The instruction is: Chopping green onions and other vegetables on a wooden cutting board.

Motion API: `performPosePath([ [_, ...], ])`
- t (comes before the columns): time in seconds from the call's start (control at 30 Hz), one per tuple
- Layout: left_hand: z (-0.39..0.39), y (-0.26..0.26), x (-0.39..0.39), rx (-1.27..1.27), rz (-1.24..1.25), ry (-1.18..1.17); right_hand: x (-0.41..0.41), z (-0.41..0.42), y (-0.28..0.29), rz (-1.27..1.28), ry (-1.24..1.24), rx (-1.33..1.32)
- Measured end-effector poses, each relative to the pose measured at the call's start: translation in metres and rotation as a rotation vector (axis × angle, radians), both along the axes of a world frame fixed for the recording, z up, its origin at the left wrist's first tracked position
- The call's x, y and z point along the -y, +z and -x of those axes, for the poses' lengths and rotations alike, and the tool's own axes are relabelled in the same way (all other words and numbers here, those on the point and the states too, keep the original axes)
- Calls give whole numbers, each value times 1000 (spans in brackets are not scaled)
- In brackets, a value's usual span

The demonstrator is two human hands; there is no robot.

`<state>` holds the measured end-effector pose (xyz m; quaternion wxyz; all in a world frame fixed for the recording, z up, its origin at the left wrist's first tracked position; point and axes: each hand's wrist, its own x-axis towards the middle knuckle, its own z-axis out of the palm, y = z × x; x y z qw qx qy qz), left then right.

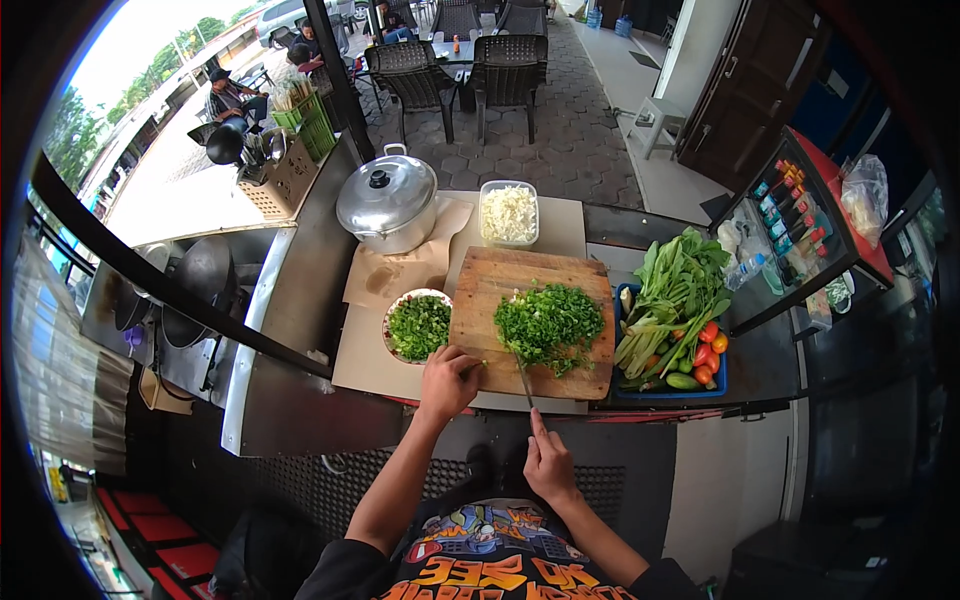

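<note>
My right hand (550,465) grips a kitchen knife (524,379) by its handle; the blade points away from me, its tip at the near edge of a pile of chopped green leaves (547,322). That pile lies on a wooden cutting board (480,292). At the board's near left corner is my left hand (450,381), fingers curled, with a tiny pale-green bit by the fingertips; whether it is pinched I cannot tell. Just beyond this hand sits a patterned-rim bowl (418,326) full of chopped greens.
A lidded aluminium pot (388,199) stands back left, beside a plastic tub of shredded cabbage (509,214). On the right, a blue tray (667,392) holds leafy greens, tomatoes and cucumbers. A glass display case (795,225) stands farther right. Woks (199,292) sit at left.
</note>
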<state>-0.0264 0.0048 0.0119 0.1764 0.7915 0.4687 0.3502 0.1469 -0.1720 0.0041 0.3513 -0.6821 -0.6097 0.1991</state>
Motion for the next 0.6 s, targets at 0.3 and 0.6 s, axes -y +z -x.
performPosePath([
  [0.3, -10, -2, 2, -20, -40, -30, -25, 6, 21, 90, 107, 64],
  [0.6, -19, -5, 1, -13, -47, -50, -30, 22, 30, 210, 109, 214],
])
